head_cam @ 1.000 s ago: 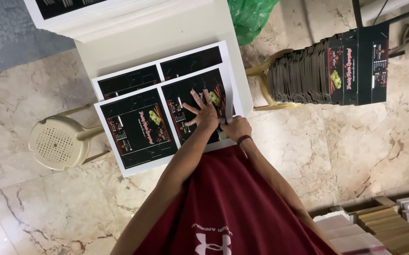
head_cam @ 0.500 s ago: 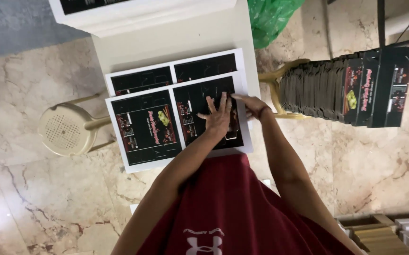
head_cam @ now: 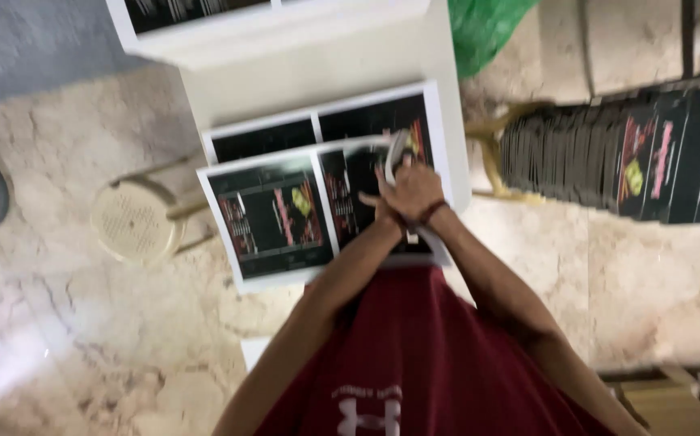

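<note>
While both hands meet over the right half of the top sheet, here is how things stand:

left hand [head_cam: 388, 211]: lies on or just above the printed sheet, tucked against the right hand; fingers blurred, so I cannot tell how far they are curled.
right hand [head_cam: 416, 187]: band on the wrist, fingers closed round the lifted edge of the sheet near its top right corner.
printed sheet [head_cam: 285, 218]: white-bordered, with dark printed panels; top of a stack on the white table. Left half lies flat, right part curls up at the hands.
stack of sheets [head_cam: 317, 133]: same print, lying under the top sheet and offset toward the far side of the table.
white table [head_cam: 317, 73]: narrow, running away from the person; bare strip between the stack and a second pile.
second pile [head_cam: 269, 20]: further sheets at the far end, cut off by the frame.
plastic stool [head_cam: 133, 220]: cream, round seat, on the marble floor just left of the table.
folded cartons [head_cam: 616, 157]: dark row standing on edge to the right, well apart from the hands.
green bag [head_cam: 487, 28]: beside the table's far right corner.
red shirt [head_cam: 414, 355]: fills the lower centre.
</note>
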